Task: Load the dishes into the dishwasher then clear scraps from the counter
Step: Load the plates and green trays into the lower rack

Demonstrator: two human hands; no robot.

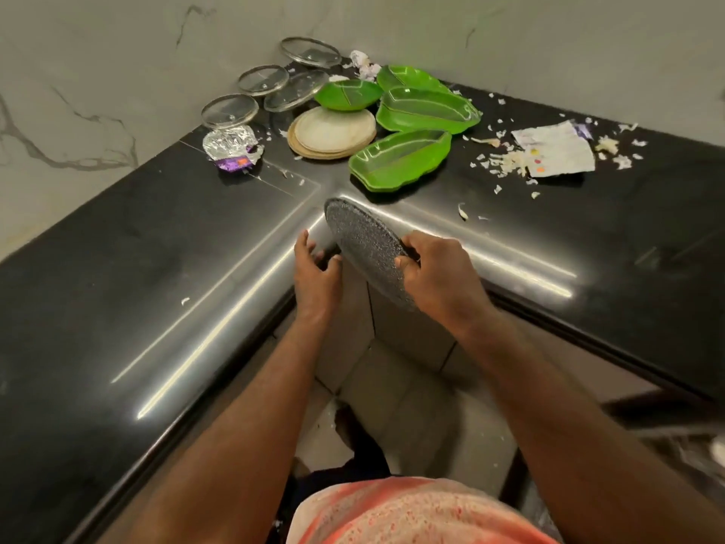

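1 speckled grey plate (365, 245) hangs tilted above the bench (117, 288) corner, my right grip (439, 276) pinching its rim, my left grip (316, 265) slack beside its lower edge, contact unclear. I judge it stiff, fairly light, possibly slick and breakable: take the rim on both sides. Green trays (400, 159) wait behind.

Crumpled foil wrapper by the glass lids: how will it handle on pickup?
The foil wrapper looks thin and crumpled, so it is probably light and crushable. On the glossy counter it would likely slide if pushed.
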